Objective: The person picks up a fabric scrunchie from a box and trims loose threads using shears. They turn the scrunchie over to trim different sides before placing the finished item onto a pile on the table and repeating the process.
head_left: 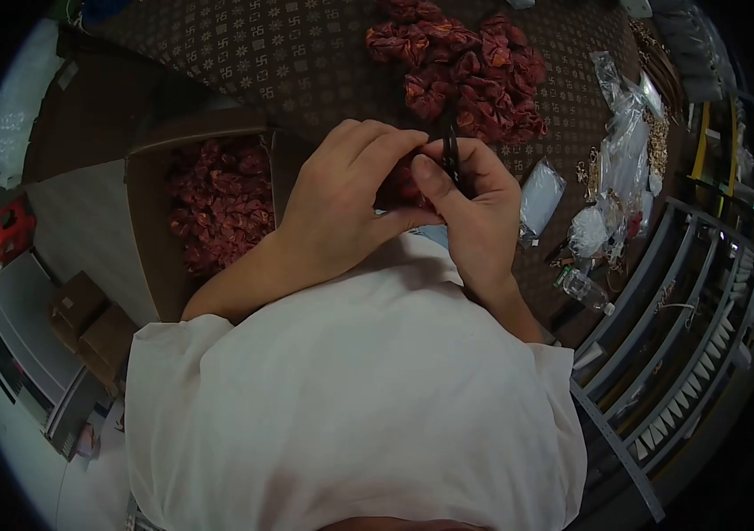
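In front of my chest, a dark red gathered-cloth scrunchie [405, 184] is pinched between both hands, mostly hidden by the fingers. My left hand [341, 190] curls around its left side, fingertips closed on the cloth. From the right, my right hand [479, 203] presses its thumb onto it. A slim black pointed tool [451, 150] is also in the right hand, sticking up past the fingers; its kind cannot be made out. Just beyond the hands, a heap of similar red scrunchies [474, 71] lies on the brown patterned table cover [262, 57].
An open cardboard box [151, 212] full of red scrunchies stands at my left. On the table's right side lie a plastic packet [541, 199], clear plastic bags [620, 150] and a clear bottle [587, 290]. Metal racks [669, 310] stand at the right edge.
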A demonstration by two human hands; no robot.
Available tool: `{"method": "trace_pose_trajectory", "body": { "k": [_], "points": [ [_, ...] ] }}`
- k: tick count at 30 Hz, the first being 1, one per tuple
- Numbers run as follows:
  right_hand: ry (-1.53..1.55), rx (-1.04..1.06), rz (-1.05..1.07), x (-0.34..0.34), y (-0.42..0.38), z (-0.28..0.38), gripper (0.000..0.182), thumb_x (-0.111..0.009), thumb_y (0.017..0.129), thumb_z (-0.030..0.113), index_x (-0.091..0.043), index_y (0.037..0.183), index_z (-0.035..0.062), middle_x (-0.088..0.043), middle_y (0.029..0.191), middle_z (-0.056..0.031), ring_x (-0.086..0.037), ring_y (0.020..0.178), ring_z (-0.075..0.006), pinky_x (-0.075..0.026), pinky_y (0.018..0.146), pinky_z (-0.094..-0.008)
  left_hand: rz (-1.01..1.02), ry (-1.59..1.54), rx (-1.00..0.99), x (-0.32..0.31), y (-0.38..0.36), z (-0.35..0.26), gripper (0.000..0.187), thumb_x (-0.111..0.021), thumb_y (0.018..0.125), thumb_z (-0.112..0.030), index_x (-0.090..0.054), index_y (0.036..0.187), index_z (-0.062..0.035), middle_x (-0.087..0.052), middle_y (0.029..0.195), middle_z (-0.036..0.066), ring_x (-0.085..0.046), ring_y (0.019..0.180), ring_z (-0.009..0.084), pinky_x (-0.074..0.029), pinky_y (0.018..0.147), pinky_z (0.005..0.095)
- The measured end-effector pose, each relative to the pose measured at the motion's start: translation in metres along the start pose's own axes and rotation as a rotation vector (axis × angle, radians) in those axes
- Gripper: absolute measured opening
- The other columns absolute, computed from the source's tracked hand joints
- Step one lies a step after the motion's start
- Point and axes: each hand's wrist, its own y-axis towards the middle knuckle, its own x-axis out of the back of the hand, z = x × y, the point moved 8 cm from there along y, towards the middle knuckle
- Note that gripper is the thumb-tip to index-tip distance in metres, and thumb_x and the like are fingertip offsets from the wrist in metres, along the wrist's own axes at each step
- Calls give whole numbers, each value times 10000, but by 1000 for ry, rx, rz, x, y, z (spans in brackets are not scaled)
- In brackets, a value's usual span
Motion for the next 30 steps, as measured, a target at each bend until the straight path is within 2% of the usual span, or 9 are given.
{"method": "trace_pose_trajectory", "body": {
  "k": [2,5,9,14,17,21,24,26,30],
  "points": [
    [15,-98,30,3,1,-6,144,-622,807,73,-575,909,-18,-609,801,-43,-555,717,-65,-455,650,-189,68,-117,84,-1,-1,3,487,-748,585,-139,-570,1025,-26,-580,902,103,-555,798,245,-467,678,314],
    [-57,-21,43,4,3,-2,144,-607,818,79,-569,916,-19,-613,788,-44,-556,721,-65,-455,650,-190,145,-331,215,-6,-3,11,406,-645,652,-26,-564,1049,-2,-597,924,113,-586,817,210,-474,698,281],
    [-31,-6,41,5,4,-2,150,-599,823,81,-566,931,-19,-610,760,-42,-566,721,-73,-462,664,-195,136,-527,367,-11,-11,26,383,-559,687,16,-562,1070,4,-603,963,85,-596,833,165,-477,711,249],
    [326,-231,157,10,8,-14,155,-587,808,52,-567,949,-9,-605,723,-66,-470,546,-40,-356,489,-161,224,-893,704,-26,-23,44,327,-535,715,44,-583,1037,15,-613,947,69,-591,802,104,-482,696,228],
    [333,-213,136,11,11,-13,161,-588,799,48,-567,948,-8,-607,723,-77,-396,496,-25,-280,445,-162,245,-821,680,-26,-24,51,298,-535,723,48,-587,1016,33,-620,915,77,-589,779,90,-480,698,214],
    [283,-203,126,11,16,-8,172,-590,800,50,-562,959,-8,-610,730,-77,-393,494,-21,-284,445,-160,271,-905,708,-28,-20,46,288,-555,729,31,-587,1015,31,-619,875,62,-588,768,90,-481,697,208],
    [223,-123,108,12,19,2,206,-591,811,82,-552,990,-12,-615,784,-75,-471,563,-37,-354,496,-151,237,-1016,814,-28,-22,49,271,-574,734,7,-594,1004,18,-618,861,60,-590,763,93,-484,695,213],
    [-53,17,67,11,15,16,247,-606,806,82,-539,1023,-15,-611,839,-67,-540,684,-66,-430,597,-166,248,-1004,876,-28,-25,57,258,-584,733,-3,-597,991,8,-620,872,60,-593,765,99,-488,702,218],
    [-239,35,172,7,3,12,253,-621,791,51,-541,1021,-17,-602,874,-54,-558,790,-87,-456,695,-197,221,-991,864,-26,-26,57,226,-589,748,-22,-599,972,5,-624,882,64,-595,757,97,-490,698,215]
  ]
}}
